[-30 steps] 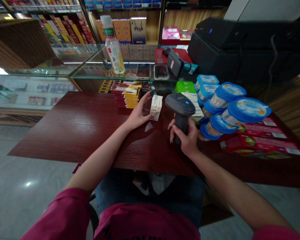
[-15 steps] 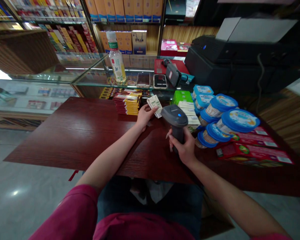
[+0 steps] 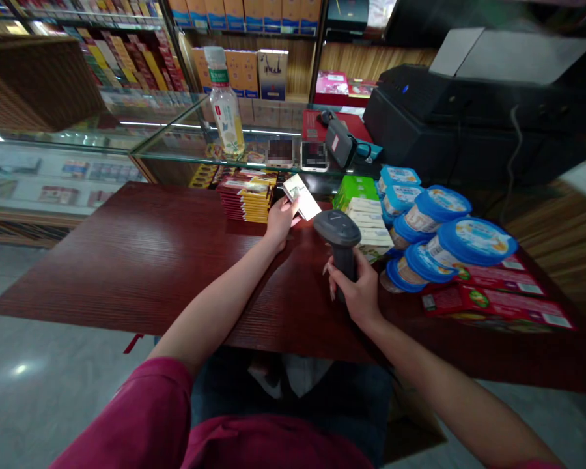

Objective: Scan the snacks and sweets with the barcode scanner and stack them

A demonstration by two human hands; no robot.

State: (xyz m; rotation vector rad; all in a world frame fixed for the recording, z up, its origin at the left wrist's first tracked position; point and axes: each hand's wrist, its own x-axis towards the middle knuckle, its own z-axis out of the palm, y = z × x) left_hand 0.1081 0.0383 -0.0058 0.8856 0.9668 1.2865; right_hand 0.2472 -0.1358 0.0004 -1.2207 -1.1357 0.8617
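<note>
My left hand [image 3: 280, 221] grips a small pale packet [image 3: 303, 197] by its near edge, and bright light falls across the packet. In my right hand [image 3: 359, 286] is a dark grey barcode scanner [image 3: 338, 228], held upright by its handle with its head toward the packet. Close beyond my left hand is a stack of red and yellow packets [image 3: 247, 198]. To the right of the scanner lies a row of pale packets [image 3: 370, 221], with green packets [image 3: 356, 189] behind them.
Blue-lidded tubs [image 3: 442, 202] are stacked on the right, beside red boxes [image 3: 498, 303]. A glass counter [image 3: 176, 140] along the back carries a drink bottle [image 3: 227, 111], two phones [image 3: 314, 156] and a dark device [image 3: 340, 143]. The brown tabletop [image 3: 176, 254] extends left.
Light from the scanner now brightens the packet in my left hand, and the blue light on the scanner's head no longer shows. The packet has turned slightly. Both hands keep their grips.
</note>
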